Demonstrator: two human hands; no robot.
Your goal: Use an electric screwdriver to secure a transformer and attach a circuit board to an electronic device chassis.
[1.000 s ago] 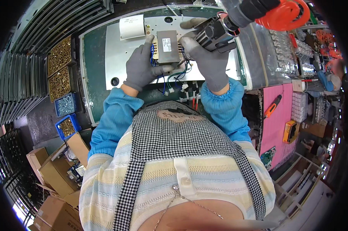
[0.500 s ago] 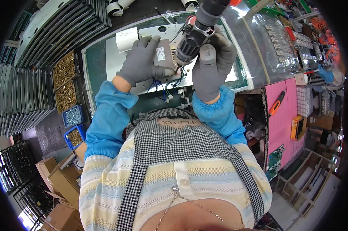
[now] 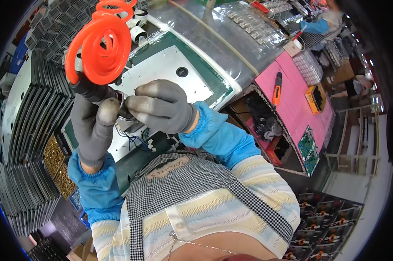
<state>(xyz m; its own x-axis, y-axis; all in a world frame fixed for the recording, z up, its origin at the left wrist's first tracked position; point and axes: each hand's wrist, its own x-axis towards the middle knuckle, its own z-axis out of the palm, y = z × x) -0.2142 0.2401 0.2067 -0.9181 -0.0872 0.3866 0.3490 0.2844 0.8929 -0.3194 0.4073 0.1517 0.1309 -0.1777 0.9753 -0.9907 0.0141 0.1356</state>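
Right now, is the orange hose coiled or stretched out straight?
Coiled: the orange hose shows overlapping round loops, next to the black tool at the left hand.

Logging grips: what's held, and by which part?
The left hand seems to hold the drill by its body; the right hand is at its front end, grip unclear.

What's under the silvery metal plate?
A green surface shows past the far edge of the metal plate. Whatever lies directly beneath the plate is covered, so can't tell.
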